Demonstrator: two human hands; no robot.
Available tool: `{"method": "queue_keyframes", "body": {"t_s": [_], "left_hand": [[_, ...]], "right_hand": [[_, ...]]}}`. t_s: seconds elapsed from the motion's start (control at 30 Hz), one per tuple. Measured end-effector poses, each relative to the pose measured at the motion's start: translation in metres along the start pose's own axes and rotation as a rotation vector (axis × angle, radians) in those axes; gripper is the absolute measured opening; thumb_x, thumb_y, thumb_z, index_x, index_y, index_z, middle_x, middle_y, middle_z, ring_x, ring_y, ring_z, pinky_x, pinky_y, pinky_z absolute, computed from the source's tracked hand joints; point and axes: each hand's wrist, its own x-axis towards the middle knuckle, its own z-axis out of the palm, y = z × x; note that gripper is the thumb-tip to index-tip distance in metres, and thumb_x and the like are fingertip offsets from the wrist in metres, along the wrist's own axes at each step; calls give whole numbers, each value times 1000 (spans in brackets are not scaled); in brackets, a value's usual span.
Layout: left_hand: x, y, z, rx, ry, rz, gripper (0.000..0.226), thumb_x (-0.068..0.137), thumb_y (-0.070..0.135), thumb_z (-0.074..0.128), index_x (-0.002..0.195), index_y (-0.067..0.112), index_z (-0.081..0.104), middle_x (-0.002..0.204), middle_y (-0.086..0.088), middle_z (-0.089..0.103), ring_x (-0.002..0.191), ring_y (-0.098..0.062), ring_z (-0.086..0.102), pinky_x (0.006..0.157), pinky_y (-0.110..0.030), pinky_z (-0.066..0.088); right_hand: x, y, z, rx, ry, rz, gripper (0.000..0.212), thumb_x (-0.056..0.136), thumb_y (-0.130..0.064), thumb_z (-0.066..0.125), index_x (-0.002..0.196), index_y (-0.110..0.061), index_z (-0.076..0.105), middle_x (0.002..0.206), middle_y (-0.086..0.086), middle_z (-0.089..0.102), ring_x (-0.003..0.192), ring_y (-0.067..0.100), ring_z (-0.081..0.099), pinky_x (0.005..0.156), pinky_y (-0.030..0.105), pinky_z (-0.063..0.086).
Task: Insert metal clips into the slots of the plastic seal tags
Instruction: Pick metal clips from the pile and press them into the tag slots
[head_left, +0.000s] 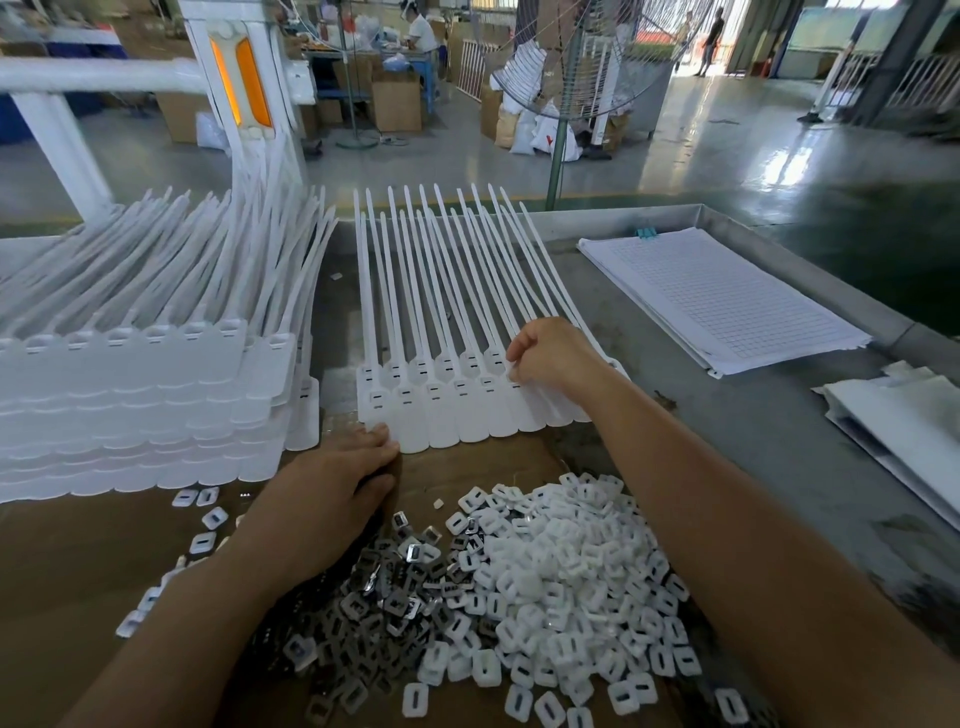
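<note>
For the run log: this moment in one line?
step: clip insertion | right hand: fingers curled at slots of seal tags | left hand: flat, touching tags' near edge | metal clips: heaped between forearms

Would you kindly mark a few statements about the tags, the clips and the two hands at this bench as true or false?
1. The right hand is curled at the right end of the laid-out row of tags. True.
2. The left hand is lifted high in the air. False: it rests low at the row's near left corner, fingers fairly straight.
3. The pile of clips lies beyond the tags' pointed tips. False: it lies nearer the person, in front of the row.
4. Ruled paper lies to the right of the row. True.
</note>
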Motion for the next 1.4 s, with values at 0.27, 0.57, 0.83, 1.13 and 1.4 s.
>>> {"method": "queue_keyframes", "body": {"t_s": [0.27, 0.57, 0.83, 1.13, 1.4], "left_hand": [[1, -1, 0, -7, -5, 0, 41, 93, 25, 46, 134, 27, 42, 146, 13, 29, 136, -3, 23, 105, -14, 11], [0, -1, 1, -4, -2, -9, 41, 93, 27, 47, 134, 28, 43, 145, 14, 31, 134, -3, 27, 106, -16, 14], [0, 0, 1, 4, 2, 2, 42, 94, 28, 45, 135, 28, 41, 145, 15, 29, 134, -1, 26, 103, -12, 12], [0, -2, 2, 12, 11, 2, 42, 93, 29, 46, 135, 29, 41, 145, 16, 30, 133, 0, 26, 101, -11, 11], [0, -1, 2, 2, 1, 4, 42, 94, 27, 45, 135, 27, 41, 145, 15, 29, 134, 0, 24, 101, -11, 10]], "right_hand": [[-5, 12, -1, 35, -17, -103, 18, 83, -10, 63, 79, -27, 56, 84, -12, 55, 88, 10, 55, 78, 23, 45], [-29, 27, -14, -34, -164, -255, 35, 90, -4, 49, 121, -20, 57, 96, -18, 52, 87, -1, 49, 75, 11, 35], [-50, 36, -24, 29, -260, -253, 33, 87, -10, 60, 118, -23, 60, 140, -10, 44, 115, 6, 44, 97, 22, 32], [-75, 33, -44, -81, -428, -301, 16, 77, -21, 73, 77, -34, 64, 77, -18, 65, 72, -9, 57, 74, 16, 44], [-80, 28, -39, -178, -541, -287, 21, 77, -17, 73, 76, -34, 61, 76, -13, 65, 69, -1, 59, 72, 20, 49]]}}
